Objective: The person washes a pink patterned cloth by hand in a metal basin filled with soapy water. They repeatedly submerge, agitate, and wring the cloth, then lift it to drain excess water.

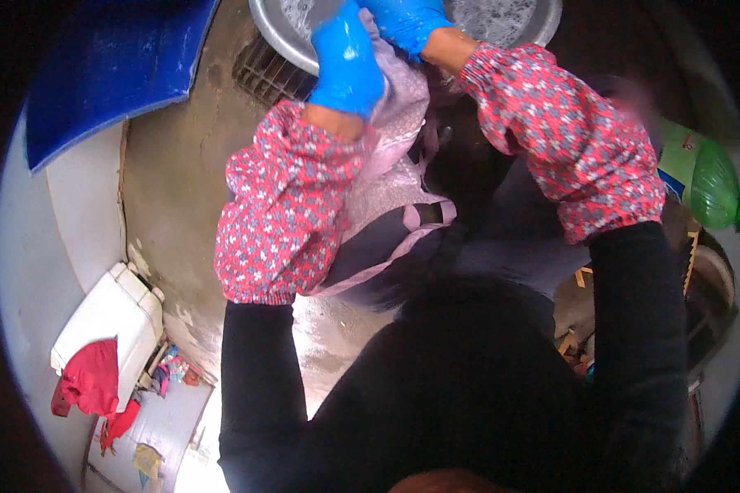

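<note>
My left hand [348, 68], in a wet blue glove, is closed on the upper end of a lavender patterned cloth [401, 92] with straps, which hangs down over my lap. My right hand [410, 24], gloved the same way, is close beside it against the cloth. Its fingers are cut off by the top edge, so its grip is unclear. Both hands are at the near rim of a metal basin [549, 24] holding sudsy water [493, 18]. Red floral sleeve covers [290, 203] reach from my wrists over black sleeves.
A metal drain grate [265, 71] lies left of the basin on the wet concrete floor [179, 154]. A blue panel [123, 68] juts in at upper left. A green plastic bottle [712, 185] is at right. Lower left are a white container [114, 314] and red cloth [92, 379].
</note>
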